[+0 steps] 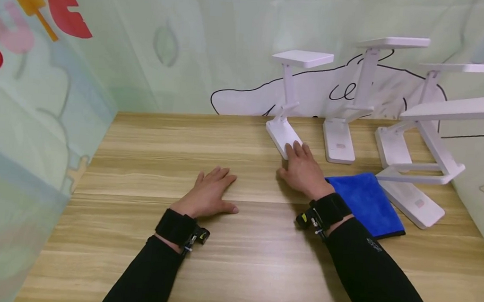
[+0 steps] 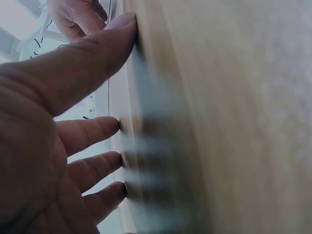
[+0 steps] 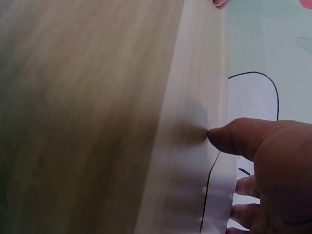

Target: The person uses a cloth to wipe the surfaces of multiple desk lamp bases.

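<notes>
My left hand [image 1: 209, 193] rests on the wooden table [image 1: 154, 229], fingers spread and thumb out to the side. In the left wrist view its fingertips [image 2: 114, 158] touch the tabletop. My right hand [image 1: 304, 172] lies with its fingers on the front end of a white folding desk lamp's base [image 1: 282, 133]. This lamp is the leftmost and stands unfolded, its flat head [image 1: 304, 57] level above an upright arm. The right thumb [image 3: 229, 136] touches the wood beside the base, seen in the right wrist view. The fingers hide the base's near end.
Several similar white lamps, including a middle lamp [image 1: 364, 85] and a larger front lamp [image 1: 434, 142], stand unfolded at the right. A blue cloth [image 1: 367, 203] lies beside my right wrist, near the front lamp's base. Printed curtains [image 1: 182, 46] border the table's back and sides.
</notes>
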The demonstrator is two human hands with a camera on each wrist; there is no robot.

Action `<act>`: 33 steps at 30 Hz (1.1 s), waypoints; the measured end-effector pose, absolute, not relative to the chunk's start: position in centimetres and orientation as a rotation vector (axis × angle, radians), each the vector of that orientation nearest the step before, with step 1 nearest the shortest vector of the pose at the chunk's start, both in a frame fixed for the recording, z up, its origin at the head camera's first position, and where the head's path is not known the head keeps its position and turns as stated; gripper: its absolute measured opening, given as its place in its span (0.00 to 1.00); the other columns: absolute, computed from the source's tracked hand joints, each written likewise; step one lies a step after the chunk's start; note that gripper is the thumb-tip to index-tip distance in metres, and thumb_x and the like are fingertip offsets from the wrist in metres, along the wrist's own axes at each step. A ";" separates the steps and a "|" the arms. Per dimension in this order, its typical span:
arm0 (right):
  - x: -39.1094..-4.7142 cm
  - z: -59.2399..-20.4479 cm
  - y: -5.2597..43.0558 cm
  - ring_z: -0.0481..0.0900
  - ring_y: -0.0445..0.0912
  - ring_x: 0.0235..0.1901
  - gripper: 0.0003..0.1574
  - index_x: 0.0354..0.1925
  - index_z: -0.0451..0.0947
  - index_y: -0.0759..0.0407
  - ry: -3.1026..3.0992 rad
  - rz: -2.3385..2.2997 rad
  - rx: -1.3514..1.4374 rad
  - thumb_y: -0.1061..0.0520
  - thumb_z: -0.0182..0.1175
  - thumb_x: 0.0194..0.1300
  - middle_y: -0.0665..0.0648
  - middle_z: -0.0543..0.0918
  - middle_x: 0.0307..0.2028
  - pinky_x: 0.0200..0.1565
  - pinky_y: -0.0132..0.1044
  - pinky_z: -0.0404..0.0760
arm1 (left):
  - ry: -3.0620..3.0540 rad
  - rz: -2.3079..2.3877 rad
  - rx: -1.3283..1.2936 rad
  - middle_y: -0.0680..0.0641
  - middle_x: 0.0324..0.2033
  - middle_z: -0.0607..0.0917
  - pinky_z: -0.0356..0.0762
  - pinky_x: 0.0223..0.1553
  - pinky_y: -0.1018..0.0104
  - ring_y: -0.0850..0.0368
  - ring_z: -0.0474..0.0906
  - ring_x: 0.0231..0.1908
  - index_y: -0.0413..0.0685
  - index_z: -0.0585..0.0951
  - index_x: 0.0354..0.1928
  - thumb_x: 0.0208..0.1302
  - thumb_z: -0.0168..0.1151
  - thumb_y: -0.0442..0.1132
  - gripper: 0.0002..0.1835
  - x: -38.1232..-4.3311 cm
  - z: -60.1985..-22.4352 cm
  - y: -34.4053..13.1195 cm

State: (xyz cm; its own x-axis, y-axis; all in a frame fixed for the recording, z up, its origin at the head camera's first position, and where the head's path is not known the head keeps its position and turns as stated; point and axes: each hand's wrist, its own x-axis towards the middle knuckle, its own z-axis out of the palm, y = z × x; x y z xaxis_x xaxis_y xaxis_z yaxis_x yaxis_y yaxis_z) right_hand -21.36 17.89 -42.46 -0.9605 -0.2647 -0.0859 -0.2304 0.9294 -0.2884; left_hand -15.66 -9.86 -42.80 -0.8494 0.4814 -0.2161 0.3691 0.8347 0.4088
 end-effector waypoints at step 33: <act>-14.9 -42.4 14.3 0.56 0.62 0.68 0.36 0.71 0.60 0.61 3.026 -0.292 -0.631 0.47 0.50 0.71 0.62 0.63 0.71 0.59 0.62 0.69 | 2.682 0.571 0.667 0.39 0.74 0.55 0.35 0.68 0.31 0.43 0.40 0.73 0.48 0.58 0.73 0.54 0.68 0.62 0.50 -15.8 -42.6 -10.2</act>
State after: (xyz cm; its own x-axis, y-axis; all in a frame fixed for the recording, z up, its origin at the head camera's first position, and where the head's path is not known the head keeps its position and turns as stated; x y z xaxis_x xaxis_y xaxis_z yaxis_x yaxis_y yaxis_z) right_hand -14.90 14.32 -42.41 -0.9169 -0.3992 0.0025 -0.3923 0.8998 -0.1909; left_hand -15.80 -10.23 -42.61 -0.8403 0.5017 -0.2053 0.3746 0.8112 0.4489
